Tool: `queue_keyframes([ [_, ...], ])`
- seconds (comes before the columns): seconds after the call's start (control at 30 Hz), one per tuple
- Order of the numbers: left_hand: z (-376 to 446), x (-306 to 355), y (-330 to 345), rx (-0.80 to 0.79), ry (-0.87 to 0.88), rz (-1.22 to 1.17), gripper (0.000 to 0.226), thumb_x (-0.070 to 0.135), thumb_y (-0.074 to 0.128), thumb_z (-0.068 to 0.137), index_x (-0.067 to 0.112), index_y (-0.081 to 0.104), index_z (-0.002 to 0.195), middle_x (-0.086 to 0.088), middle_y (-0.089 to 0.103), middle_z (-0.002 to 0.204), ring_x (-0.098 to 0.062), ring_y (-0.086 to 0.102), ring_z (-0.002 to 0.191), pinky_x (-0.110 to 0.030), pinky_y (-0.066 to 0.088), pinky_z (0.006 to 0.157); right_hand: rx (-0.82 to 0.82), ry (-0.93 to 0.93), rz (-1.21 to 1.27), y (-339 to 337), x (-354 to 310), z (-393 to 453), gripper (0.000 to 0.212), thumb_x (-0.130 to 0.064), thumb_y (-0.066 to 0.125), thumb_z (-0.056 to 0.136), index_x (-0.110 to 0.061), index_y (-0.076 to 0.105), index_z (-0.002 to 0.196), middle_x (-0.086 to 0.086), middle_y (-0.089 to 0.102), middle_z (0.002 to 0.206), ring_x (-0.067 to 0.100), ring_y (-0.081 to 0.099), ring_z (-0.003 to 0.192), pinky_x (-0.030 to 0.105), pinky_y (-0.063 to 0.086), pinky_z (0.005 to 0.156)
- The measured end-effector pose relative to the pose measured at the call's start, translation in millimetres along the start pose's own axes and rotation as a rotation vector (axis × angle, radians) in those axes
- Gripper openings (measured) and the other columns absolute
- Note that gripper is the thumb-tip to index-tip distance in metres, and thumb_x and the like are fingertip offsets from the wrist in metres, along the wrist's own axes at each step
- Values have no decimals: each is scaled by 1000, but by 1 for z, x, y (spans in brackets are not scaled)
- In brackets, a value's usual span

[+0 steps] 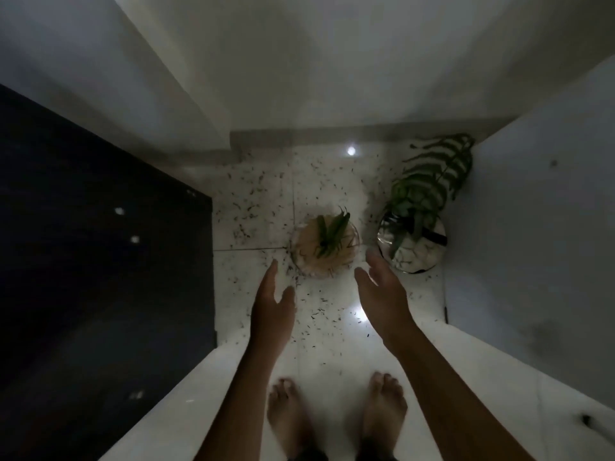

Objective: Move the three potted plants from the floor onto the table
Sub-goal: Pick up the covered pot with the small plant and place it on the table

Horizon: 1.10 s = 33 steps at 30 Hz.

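Two potted plants stand on the speckled white floor. A small plant with spiky green leaves in a round glass bowl with pale filling [324,249] sits in the middle. A fern in a white marbled pot with a dark band [412,242] stands to its right, against the white wall. My left hand [273,302] hovers open just below and left of the glass bowl. On the bowl's lower right my right hand [382,287] is open, palm facing inward. Neither hand touches a pot. The dark table top [100,244] fills the left side.
White walls close in behind and on the right [532,227]. The table's edge runs along the left of the narrow floor strip. My bare feet [336,414] stand at the bottom. Light reflections glare on the tiles.
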<state>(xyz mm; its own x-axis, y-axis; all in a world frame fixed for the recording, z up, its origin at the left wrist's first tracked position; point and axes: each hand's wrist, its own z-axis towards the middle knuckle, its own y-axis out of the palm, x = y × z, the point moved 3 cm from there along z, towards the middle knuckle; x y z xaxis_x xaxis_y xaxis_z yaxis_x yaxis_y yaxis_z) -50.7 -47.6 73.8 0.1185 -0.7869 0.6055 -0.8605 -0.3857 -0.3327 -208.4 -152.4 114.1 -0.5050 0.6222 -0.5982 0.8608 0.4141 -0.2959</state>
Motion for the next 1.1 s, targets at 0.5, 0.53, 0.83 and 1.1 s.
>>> queue_keyframes([
  [0.5,122,-51,61,31,6,-257,53,40,44,109,31,34,160,-2,49,158,-21,54,137,-49,46,115,-19,38,183,40,85,127,39,-24,51,105,-29,52,143,-9,57,135,19,52,131,48,45,111],
  [0.53,125,-50,63,25,23,-236,49,40,42,110,31,38,158,-4,55,153,-23,58,134,-50,50,112,-34,30,186,40,87,129,37,-23,50,105,-29,54,141,-8,58,134,21,53,132,49,45,111],
  [0.83,121,-42,68,3,24,-184,40,20,36,113,29,50,149,-6,62,144,-28,60,131,-57,52,107,-70,38,260,38,86,123,29,-19,51,105,-24,60,132,0,70,124,23,64,123,51,47,110],
  [1.1,60,0,34,-32,19,-292,40,20,42,112,34,54,148,-1,66,139,-20,66,125,-43,59,101,-51,-12,347,21,43,68,39,-24,54,104,-58,72,99,-19,77,103,4,70,104,31,55,92],
])
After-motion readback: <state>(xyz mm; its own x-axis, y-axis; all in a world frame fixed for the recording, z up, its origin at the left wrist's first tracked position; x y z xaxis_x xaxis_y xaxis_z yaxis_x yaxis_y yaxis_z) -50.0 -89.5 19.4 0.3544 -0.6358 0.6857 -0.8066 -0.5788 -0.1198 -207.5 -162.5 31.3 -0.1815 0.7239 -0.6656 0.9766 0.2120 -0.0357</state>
